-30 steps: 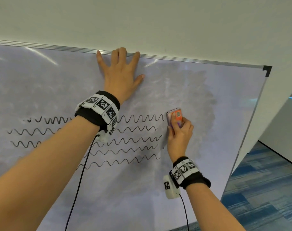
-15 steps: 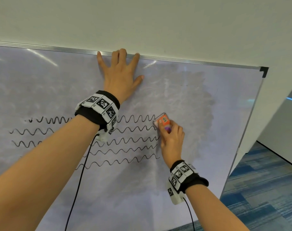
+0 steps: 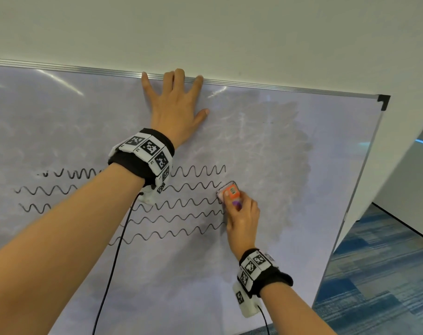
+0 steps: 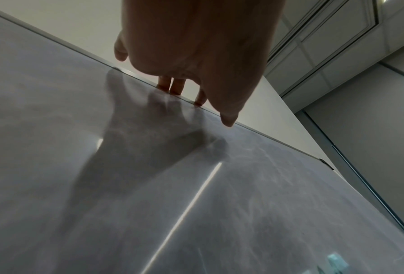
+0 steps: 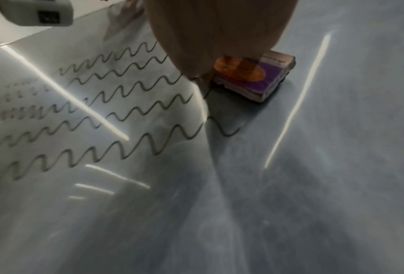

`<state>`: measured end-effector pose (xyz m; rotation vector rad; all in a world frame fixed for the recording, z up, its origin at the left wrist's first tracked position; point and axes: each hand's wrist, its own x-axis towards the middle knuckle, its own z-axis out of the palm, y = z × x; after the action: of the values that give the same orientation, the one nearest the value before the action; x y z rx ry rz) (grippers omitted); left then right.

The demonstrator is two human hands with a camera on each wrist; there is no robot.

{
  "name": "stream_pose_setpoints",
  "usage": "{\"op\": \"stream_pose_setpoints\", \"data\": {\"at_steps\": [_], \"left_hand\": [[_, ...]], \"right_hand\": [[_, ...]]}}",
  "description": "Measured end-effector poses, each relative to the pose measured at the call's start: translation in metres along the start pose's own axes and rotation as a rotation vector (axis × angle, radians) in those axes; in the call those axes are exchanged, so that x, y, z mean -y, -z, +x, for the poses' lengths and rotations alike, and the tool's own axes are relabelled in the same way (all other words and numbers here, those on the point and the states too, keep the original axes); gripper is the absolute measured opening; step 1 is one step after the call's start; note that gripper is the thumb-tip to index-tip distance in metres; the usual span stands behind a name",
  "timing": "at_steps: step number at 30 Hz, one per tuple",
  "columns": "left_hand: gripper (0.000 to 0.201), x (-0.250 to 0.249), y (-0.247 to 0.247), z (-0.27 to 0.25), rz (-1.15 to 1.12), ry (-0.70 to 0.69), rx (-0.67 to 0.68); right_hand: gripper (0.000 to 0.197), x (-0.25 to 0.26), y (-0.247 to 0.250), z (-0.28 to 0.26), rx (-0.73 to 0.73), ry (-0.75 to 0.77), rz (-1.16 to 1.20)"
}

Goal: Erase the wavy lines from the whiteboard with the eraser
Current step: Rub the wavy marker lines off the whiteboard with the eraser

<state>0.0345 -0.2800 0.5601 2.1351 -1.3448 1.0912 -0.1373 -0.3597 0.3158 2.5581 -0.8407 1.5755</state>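
Eraser (image 3: pixel 229 192) at wavy lines' (image 3: pixel 193 209) right ends.

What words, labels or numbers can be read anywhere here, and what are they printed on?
No text reads clearly.
Eraser: print on its orange-and-purple label and along its side edge, too blurred to read.
Left wristband and right wristband: black-and-white square code patterns with tiny characters beside them, too small to read.
Whiteboard: only wavy lines, no writing.
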Motion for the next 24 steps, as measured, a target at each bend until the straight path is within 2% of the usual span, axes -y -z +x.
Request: {"op": "stream_pose_setpoints", "data": {"at_steps": [3, 6, 8, 11, 14, 17, 22, 24], "left_hand": [[0.063, 0.002, 0.0, 0.0, 0.006, -0.009, -0.001], [0.063, 0.003, -0.002, 0.0, 0.002, -0.007, -0.003], [0.062, 0.002, -0.001, -0.001, -0.001, -0.003, 0.003], [0.062, 0.001, -0.002, 0.0, -0.003, 0.008, 0.007], [0.062, 0.0, -0.003, 0.0, -0.01, 0.013, -0.001], [0.062, 0.001, -0.004, -0.001, 0.003, 0.004, 0.002], [0.062, 0.002, -0.004, 0.0, 0.002, -0.001, -0.003], [0.062, 0.001, -0.005, 0.0, 0.002, 0.007, -0.003]], "right_hand": [[0.075, -0.016, 0.002, 0.004, 0.024, 0.05, -0.04], [0.059, -0.029, 0.01, 0.027, -0.08, -0.137, 0.013], [0.055, -0.033, 0.01, 0.034, -0.107, -0.2, 0.05], [0.06, -0.024, 0.005, 0.014, -0.078, -0.125, 0.048], [0.068, -0.016, -0.002, -0.029, 0.028, -0.031, 0.031], [0.058, -0.028, -0.002, -0.037, 0.05, -0.011, 0.002], [0.041, -0.053, -0.004, -0.016, -0.104, -0.387, 0.056], [0.039, -0.046, -0.008, -0.02, -0.102, -0.387, 0.054]]}}
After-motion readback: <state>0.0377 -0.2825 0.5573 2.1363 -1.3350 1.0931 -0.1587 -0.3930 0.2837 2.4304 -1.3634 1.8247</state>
